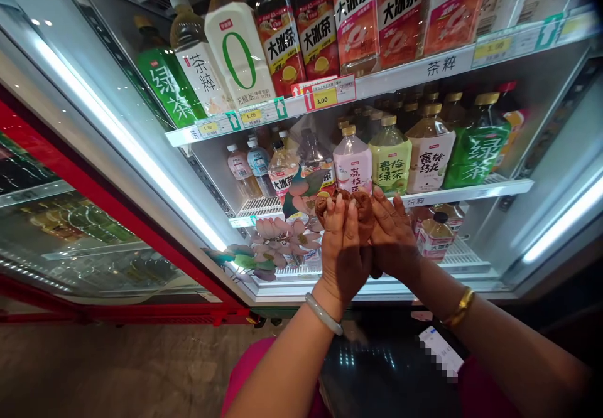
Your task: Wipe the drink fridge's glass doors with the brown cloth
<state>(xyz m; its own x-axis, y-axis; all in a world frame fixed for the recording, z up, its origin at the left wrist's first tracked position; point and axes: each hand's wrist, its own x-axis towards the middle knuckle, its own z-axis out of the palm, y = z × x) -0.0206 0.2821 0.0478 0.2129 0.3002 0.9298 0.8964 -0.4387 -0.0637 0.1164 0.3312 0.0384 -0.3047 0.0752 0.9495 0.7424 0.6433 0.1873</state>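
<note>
A crumpled brown cloth (360, 208) is bunched between my two hands, in front of the fridge's middle shelf. My left hand (343, 251) presses on its left part, fingers pointing up and bent over the cloth. Against its right side lies my right hand (393, 233), fingers together and slanting up to the left. Just behind the cloth stand a pink-labelled bottle (352, 160) and a yellow-green one (390, 157). Flower decals (282, 236) show to the left of my left hand, on a clear surface.
Large tea bottles (238, 48) fill the upper shelf (386, 79). More bottles stand on the middle shelf (494, 191) and below it. A red-framed fridge (141, 217) is at the left. Below my arms are a dark surface (381, 374) and a white label (441, 349).
</note>
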